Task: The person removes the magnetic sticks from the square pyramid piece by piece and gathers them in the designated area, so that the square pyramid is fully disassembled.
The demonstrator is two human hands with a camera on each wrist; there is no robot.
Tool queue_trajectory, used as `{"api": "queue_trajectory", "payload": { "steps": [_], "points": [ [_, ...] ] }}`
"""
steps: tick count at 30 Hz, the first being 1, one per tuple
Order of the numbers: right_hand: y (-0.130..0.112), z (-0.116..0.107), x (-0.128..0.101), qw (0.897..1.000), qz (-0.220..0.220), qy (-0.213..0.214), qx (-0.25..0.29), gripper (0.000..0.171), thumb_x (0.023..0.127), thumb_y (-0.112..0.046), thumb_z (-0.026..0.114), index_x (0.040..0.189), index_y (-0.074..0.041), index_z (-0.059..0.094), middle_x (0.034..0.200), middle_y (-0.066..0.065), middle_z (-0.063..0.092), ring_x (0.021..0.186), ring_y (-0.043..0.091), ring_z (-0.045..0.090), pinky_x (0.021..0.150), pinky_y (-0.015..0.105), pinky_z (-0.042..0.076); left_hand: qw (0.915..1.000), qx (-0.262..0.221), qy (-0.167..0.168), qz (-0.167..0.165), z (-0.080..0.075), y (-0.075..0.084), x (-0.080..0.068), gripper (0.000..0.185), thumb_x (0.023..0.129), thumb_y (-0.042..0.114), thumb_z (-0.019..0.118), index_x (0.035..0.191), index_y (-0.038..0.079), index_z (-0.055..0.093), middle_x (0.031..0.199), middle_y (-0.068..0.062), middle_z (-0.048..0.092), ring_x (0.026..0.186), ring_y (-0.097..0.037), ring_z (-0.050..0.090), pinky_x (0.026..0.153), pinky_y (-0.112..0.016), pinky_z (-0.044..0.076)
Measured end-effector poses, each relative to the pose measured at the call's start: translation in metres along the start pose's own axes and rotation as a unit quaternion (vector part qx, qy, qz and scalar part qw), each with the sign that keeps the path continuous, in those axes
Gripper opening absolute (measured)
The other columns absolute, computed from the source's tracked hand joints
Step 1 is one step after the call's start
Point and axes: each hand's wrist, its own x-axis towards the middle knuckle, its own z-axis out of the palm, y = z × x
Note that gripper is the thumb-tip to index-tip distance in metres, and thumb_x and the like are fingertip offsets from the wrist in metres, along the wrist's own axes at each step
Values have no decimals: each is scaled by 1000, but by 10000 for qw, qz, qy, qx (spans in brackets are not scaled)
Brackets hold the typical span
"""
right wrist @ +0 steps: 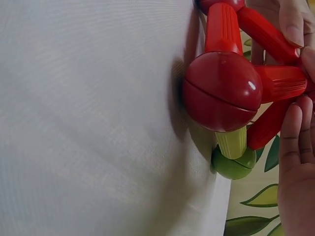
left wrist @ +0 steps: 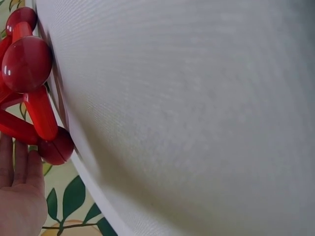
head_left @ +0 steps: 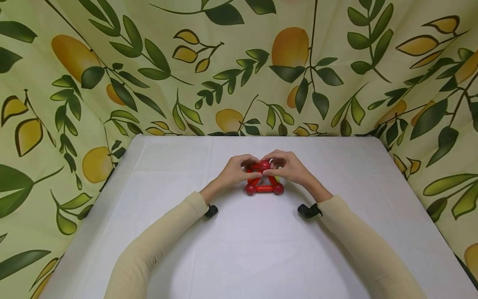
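A small pyramid-shaped frame of toy rods and balls stands on the white-covered table. Its red top ball (head_left: 264, 165) sits between my hands, above two red base balls joined by a red rod (head_left: 264, 188). My left hand (head_left: 235, 168) curls its thumb and fingers about the upper left of the frame, by the top ball. From the other side my right hand (head_left: 289, 166) pinches the top, thumb in front and fingers over it. At the rear right, in the right wrist view, a yellow-green rod (right wrist: 231, 142) runs to a green ball (right wrist: 234, 164).
The white cloth (head_left: 239, 245) covers the table, whose far edge lies just behind the hands. A leaf-and-fruit patterned curtain (head_left: 246, 74) hangs at the back and both sides. Black wrist cameras hang beneath both wrists, close to the cloth.
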Motion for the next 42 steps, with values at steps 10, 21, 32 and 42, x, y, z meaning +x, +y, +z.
{"api": "queue_trajectory", "payload": {
  "steps": [10,21,32,42],
  "points": [
    [15,3,2,9997,-185,142,122,32,76,-4,77,106,0,67,96,12,62,76,28,54,65,32,48,10000,-41,-20,11,-1,7,-2,38,79,16,77,113,7,63,104,1,64,97,-23,57,92,-38,43],
    [36,4,3,9992,-105,283,260,31,77,-14,78,106,-9,68,97,5,63,75,24,54,64,32,48,9998,-115,-68,147,-5,24,-6,38,79,8,75,113,-1,61,105,-9,63,99,-32,56,92,-46,42],
    [9,3,-1,9986,69,323,403,30,79,-6,75,107,1,67,99,13,62,78,31,54,64,33,48,9999,-4,0,128,0,-1,1,39,79,19,77,113,11,63,105,3,63,99,-22,57,93,-33,43],
    [15,3,-4,9970,216,418,614,31,81,-7,74,110,1,66,99,13,63,77,31,54,61,27,48,9996,-166,-142,177,-7,38,-7,37,80,4,73,114,-5,60,107,-17,61,101,-36,55,93,-46,42]
  ]
}}
